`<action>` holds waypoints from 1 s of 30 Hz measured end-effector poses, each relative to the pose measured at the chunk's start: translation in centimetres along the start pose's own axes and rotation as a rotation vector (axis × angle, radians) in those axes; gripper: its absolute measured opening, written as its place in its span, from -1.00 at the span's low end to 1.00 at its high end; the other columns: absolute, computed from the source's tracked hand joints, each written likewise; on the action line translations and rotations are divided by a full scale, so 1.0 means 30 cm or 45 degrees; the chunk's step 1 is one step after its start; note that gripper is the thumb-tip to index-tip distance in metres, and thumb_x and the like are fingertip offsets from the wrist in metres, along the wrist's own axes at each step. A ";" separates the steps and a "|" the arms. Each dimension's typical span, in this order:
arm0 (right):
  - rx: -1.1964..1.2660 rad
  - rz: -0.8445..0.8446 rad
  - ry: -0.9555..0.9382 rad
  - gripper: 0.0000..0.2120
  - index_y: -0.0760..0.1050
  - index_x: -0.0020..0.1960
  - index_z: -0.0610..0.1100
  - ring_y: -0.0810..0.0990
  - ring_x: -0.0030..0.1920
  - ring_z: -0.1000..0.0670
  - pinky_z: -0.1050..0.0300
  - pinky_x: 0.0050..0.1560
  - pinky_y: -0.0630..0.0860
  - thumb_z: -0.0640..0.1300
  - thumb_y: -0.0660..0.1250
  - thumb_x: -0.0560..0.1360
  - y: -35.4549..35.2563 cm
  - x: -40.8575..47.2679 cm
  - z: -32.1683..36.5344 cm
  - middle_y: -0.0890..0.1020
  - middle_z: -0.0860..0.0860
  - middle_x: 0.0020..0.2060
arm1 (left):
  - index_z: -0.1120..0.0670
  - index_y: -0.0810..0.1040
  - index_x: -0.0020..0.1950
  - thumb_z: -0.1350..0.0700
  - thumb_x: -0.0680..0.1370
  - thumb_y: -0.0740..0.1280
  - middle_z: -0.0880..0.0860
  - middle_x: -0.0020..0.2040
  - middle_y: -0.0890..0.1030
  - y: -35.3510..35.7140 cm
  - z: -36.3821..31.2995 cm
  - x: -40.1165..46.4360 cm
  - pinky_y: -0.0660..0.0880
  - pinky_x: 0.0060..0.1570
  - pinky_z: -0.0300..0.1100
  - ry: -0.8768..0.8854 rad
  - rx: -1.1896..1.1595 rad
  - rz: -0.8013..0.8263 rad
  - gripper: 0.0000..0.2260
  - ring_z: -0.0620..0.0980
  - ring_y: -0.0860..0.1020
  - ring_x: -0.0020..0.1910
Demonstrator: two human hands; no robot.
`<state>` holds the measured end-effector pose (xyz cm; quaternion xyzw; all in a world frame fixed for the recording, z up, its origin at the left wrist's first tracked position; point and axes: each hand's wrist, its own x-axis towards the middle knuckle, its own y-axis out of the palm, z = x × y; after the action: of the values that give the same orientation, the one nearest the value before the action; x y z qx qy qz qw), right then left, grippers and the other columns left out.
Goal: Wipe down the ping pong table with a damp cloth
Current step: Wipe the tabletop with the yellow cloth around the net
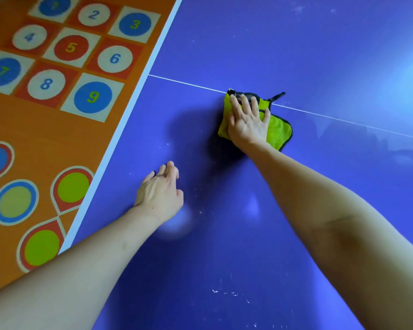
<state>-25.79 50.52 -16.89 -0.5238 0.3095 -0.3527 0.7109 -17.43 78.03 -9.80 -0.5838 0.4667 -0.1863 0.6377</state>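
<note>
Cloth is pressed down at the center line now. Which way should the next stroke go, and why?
Probably pull the cloth back toward the near edge with the right hand. White specks still show on the blue table nearer the person, and the left hand rests clear of that path.

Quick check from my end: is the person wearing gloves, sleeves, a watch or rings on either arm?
No. Both forearms are bare as far as the view shows, with no sleeves. The left hand and right hand have no gloves, and no watch, bracelet or ring is visible.
</note>
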 end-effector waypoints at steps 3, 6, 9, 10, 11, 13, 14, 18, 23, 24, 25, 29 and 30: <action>-0.015 -0.017 0.001 -0.46 0.11 0.68 0.18 0.04 0.68 -0.07 -0.38 0.58 -0.02 0.18 -0.03 0.70 0.017 -0.118 0.037 0.21 0.08 0.66 | 0.08 0.29 0.20 0.16 0.52 0.17 0.03 0.11 0.51 -0.023 0.012 0.000 0.30 0.27 -0.09 0.028 -0.001 0.036 -0.74 0.07 0.37 -0.12; -0.029 0.004 -0.017 -0.46 0.10 0.68 0.20 0.04 0.69 -0.07 -0.37 0.58 -0.03 0.18 -0.03 0.70 0.050 -0.301 0.110 0.21 0.09 0.66 | 0.05 0.29 0.21 0.15 0.57 0.15 -0.03 -0.18 0.44 -0.065 0.049 0.005 0.29 -0.09 -0.06 0.001 -0.096 0.125 -0.78 0.13 0.40 -0.10; -0.034 0.006 -0.018 -0.45 0.10 0.68 0.19 0.04 0.69 -0.08 -0.38 0.58 0.00 0.17 -0.04 0.70 0.078 -0.511 0.187 0.20 0.08 0.67 | -0.02 0.27 0.24 0.12 0.62 0.11 0.07 -0.12 0.53 -0.081 0.112 -0.002 0.36 -0.15 -0.04 0.079 -0.152 0.132 -0.80 0.17 0.45 -0.09; -0.037 0.001 -0.020 -0.45 0.11 0.68 0.18 0.05 0.69 -0.08 -0.38 0.58 0.01 0.16 -0.04 0.69 0.089 -0.583 0.216 0.21 0.08 0.67 | -0.03 0.28 0.23 0.10 0.64 0.10 0.10 -0.07 0.56 -0.075 0.137 -0.018 0.39 -0.18 -0.03 0.104 -0.175 0.088 -0.83 0.16 0.46 -0.11; -0.038 0.003 -0.024 -0.44 0.11 0.68 0.17 0.05 0.69 -0.09 -0.39 0.58 0.02 0.16 -0.04 0.69 0.100 -0.652 0.246 0.21 0.07 0.67 | -0.02 0.29 0.21 0.08 0.66 0.10 0.11 -0.05 0.57 -0.066 0.162 -0.041 0.42 -0.20 -0.02 0.121 -0.206 0.028 -0.86 0.16 0.47 -0.14; -0.038 0.013 -0.028 -0.44 0.11 0.68 0.17 0.05 0.69 -0.09 -0.38 0.58 0.02 0.15 -0.04 0.69 0.122 -0.792 0.310 0.20 0.07 0.67 | -0.01 0.33 0.16 0.03 0.68 0.14 0.07 -0.06 0.56 -0.034 0.215 -0.107 0.45 -0.23 -0.03 0.146 -0.259 -0.100 -0.91 0.15 0.47 -0.15; -0.038 0.012 -0.024 -0.45 0.11 0.69 0.17 0.05 0.69 -0.09 -0.38 0.58 0.02 0.16 -0.05 0.70 0.133 -0.858 0.343 0.19 0.08 0.67 | -0.01 0.36 0.12 0.01 0.68 0.15 0.04 -0.05 0.55 -0.021 0.243 -0.141 0.45 -0.24 -0.03 0.154 -0.271 -0.148 -0.92 0.13 0.48 -0.14; -0.040 0.016 -0.051 -0.46 0.11 0.69 0.16 0.05 0.69 -0.10 -0.38 0.59 0.03 0.15 -0.04 0.72 0.180 -1.115 0.474 0.19 0.07 0.68 | 0.00 0.44 -0.03 -0.02 0.66 0.23 0.00 -0.01 0.57 0.000 0.349 -0.241 0.42 -0.22 -0.10 0.178 -0.267 -0.210 -0.87 0.05 0.51 -0.11; -0.057 0.027 -0.050 -0.45 0.11 0.68 0.19 0.07 0.69 -0.08 -0.37 0.57 0.07 0.12 0.02 0.70 0.202 -1.183 0.510 0.20 0.09 0.67 | 0.04 0.40 -0.25 -0.11 0.66 0.21 0.03 -0.15 0.50 -0.035 0.410 -0.270 0.29 -0.26 -0.13 0.222 -0.234 -0.186 -0.65 0.06 0.48 -0.20; -0.067 0.028 -0.052 -0.45 0.10 0.68 0.19 0.07 0.69 -0.08 -0.37 0.57 0.07 0.12 0.03 0.70 0.201 -1.174 0.509 0.20 0.10 0.67 | 0.04 0.35 -0.30 -0.10 0.67 0.19 0.05 -0.17 0.49 -0.042 0.416 -0.263 0.26 -0.28 -0.13 0.220 -0.235 -0.181 -0.62 0.07 0.46 -0.22; -0.070 0.029 -0.059 -0.45 0.09 0.68 0.19 0.07 0.69 -0.07 -0.36 0.58 0.06 0.12 0.04 0.70 0.201 -1.161 0.507 0.20 0.10 0.67 | 0.04 0.30 -0.31 -0.09 0.68 0.17 0.06 -0.18 0.49 -0.050 0.422 -0.253 0.23 -0.30 -0.14 0.223 -0.235 -0.184 -0.60 0.07 0.44 -0.24; -0.068 -0.015 -0.075 -0.45 0.10 0.68 0.20 0.09 0.68 -0.07 -0.35 0.57 0.07 0.11 0.06 0.69 0.194 -1.031 0.494 0.21 0.11 0.67 | 0.06 0.39 -0.12 0.01 0.68 0.19 0.06 -0.08 0.56 -0.066 0.434 -0.191 0.27 -0.27 -0.15 0.192 -0.205 -0.230 -0.78 0.02 0.46 -0.20; -0.063 -0.023 -0.068 -0.45 0.11 0.67 0.20 0.10 0.68 -0.07 -0.35 0.57 0.08 0.12 0.05 0.69 0.190 -0.971 0.491 0.22 0.11 0.66 | 0.06 0.42 -0.04 0.05 0.67 0.21 0.05 -0.01 0.58 -0.065 0.439 -0.168 0.33 -0.23 -0.13 0.172 -0.202 -0.221 -0.87 0.03 0.49 -0.16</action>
<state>-29.16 83.47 -16.50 -0.5532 0.2943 -0.3373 0.7026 -8.63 89.01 -7.65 -0.6567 0.4696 -0.2424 0.5380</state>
